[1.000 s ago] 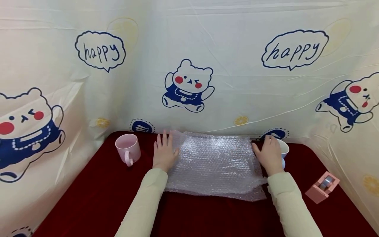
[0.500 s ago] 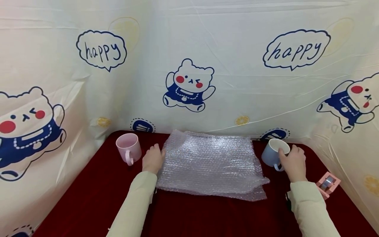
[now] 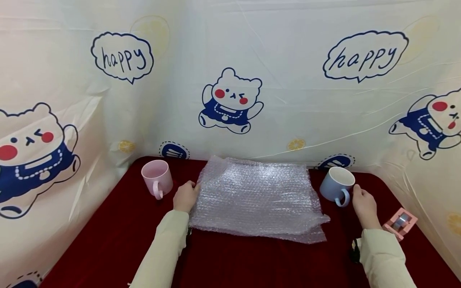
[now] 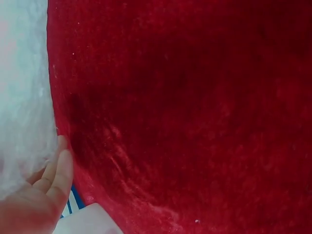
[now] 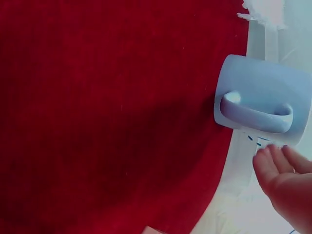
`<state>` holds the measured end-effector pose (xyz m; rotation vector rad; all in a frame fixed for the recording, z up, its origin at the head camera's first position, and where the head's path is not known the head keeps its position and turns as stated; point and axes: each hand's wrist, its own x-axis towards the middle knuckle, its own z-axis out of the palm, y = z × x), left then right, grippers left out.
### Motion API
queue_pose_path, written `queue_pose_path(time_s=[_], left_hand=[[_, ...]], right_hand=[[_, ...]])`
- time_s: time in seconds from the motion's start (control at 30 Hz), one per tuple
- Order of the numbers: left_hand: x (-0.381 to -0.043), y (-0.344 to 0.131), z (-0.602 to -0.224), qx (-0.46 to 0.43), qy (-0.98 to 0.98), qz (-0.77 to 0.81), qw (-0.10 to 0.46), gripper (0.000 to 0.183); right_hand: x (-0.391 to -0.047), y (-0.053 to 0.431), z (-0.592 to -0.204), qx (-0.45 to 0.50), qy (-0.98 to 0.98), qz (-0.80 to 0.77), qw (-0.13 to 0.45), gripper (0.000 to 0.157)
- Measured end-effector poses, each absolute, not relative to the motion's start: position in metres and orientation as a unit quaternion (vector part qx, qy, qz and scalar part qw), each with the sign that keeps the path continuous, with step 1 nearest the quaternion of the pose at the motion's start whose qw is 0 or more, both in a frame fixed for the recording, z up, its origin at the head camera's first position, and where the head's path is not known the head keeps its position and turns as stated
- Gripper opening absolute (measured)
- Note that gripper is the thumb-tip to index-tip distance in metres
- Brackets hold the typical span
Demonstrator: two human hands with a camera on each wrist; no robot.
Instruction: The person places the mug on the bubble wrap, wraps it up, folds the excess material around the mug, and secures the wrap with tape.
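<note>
A sheet of bubble wrap lies folded in layers across the middle of the table. My left hand is at its left edge. The left wrist view shows the fingers nearly straight alongside the wrap's edge. To the right of the wrap stands a light blue mug with its handle toward me. My right hand is just right of this mug, fingers loosely bent and nothing held. In the right wrist view, the fingertips are close to the mug's handle side.
A pink mug stands upright at the left, its handle toward me. On the right side is a pink tape dispenser with a roll in it, beside my right sleeve. The red cloth covers the table, and a printed curtain hangs behind.
My left hand has drawn back from the top of the wrap to its left edge, shifting it slightly left. My right hand has moved off the wrap, past the blue mug to its right.
</note>
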<state>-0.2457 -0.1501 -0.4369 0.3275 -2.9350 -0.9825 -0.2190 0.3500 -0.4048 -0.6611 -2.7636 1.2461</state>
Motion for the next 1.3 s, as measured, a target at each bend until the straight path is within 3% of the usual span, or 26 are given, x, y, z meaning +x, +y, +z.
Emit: queue_pose_path(time_s=[0.2, 0.43, 0.6, 1.13, 1.2, 1.3], left_hand=[[-0.244, -0.150, -0.436, 0.104, -0.936, -0.336, -0.006, 0.040], [-0.246, -0.150, -0.439, 0.106, -0.930, -0.351, -0.001, 0.039], [-0.249, -0.150, -0.443, 0.107, -0.930, -0.351, 0.003, 0.038], [-0.248, -0.149, -0.445, 0.112, -0.931, -0.347, 0.013, 0.034], [-0.248, -0.149, -0.446, 0.113, -0.931, -0.348, 0.015, 0.033], [-0.249, -0.148, -0.448, 0.114, -0.929, -0.352, 0.021, 0.032]], right_hand=[[-0.218, 0.347, -0.408, -0.215, -0.856, 0.470, 0.022, 0.061], [-0.216, 0.356, -0.410, -0.183, -0.842, 0.506, -0.043, 0.061], [-0.216, 0.363, -0.417, -0.162, -0.830, 0.531, -0.060, 0.063], [-0.212, 0.364, -0.442, -0.126, -0.856, 0.501, -0.011, 0.057], [-0.211, 0.363, -0.445, -0.119, -0.852, 0.510, -0.002, 0.051], [-0.210, 0.359, -0.448, -0.115, -0.822, 0.558, 0.009, 0.020]])
